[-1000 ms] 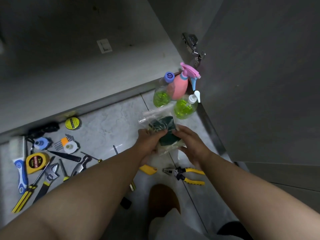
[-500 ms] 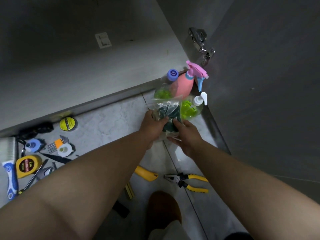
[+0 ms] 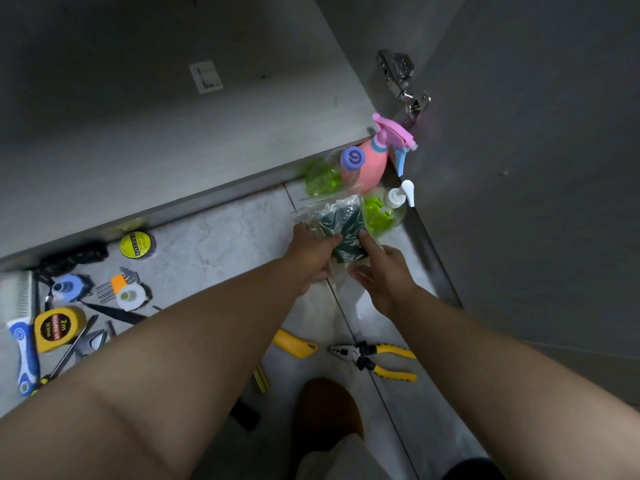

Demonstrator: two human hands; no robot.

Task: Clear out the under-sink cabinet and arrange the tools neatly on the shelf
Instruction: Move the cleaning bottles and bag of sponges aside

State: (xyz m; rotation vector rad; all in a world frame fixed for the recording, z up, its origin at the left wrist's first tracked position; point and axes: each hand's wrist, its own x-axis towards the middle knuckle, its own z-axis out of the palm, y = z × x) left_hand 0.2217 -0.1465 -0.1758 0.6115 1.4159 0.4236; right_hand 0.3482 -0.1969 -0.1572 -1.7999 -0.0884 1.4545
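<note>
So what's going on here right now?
A person holds a clear plastic bag of dark green pads in both hands: the left hand grips its side, the right hand pinches its lower edge. It is close to the pink spray bottle by the cabinet door. The tape measure and hex keys lie on the floor to the left, the pliers nearer the person.

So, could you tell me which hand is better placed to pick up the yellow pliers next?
Likely the right hand: the pliers lie just beside its forearm, farther from the left hand. Both grip the bag of green pads, so it must let go first.
</note>
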